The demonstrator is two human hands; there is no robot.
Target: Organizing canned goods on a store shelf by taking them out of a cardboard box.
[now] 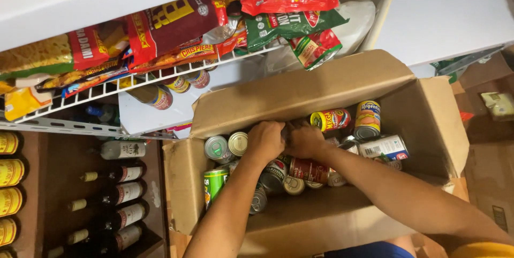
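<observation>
Both my hands reach down into an open cardboard box [321, 84] holding several tin cans. My left hand [264, 141] and my right hand [305, 141] are side by side, fingers curled down among the cans at the box's far wall. What the fingers grip is hidden. Silver-topped cans [227, 145] stand just left of my left hand. A red and yellow can [330, 119] and an upright yellow-labelled can [367, 119] lie right of my right hand. A green can [215, 181] sits near my left forearm.
A white wire shelf [115, 84] above the box carries many snack and seasoning packets [171, 25]. Dark bottles [115, 194] lie in a wooden rack at lower left, with yellow-labelled cans [9, 172] at the far left. More cardboard [490, 172] stands to the right.
</observation>
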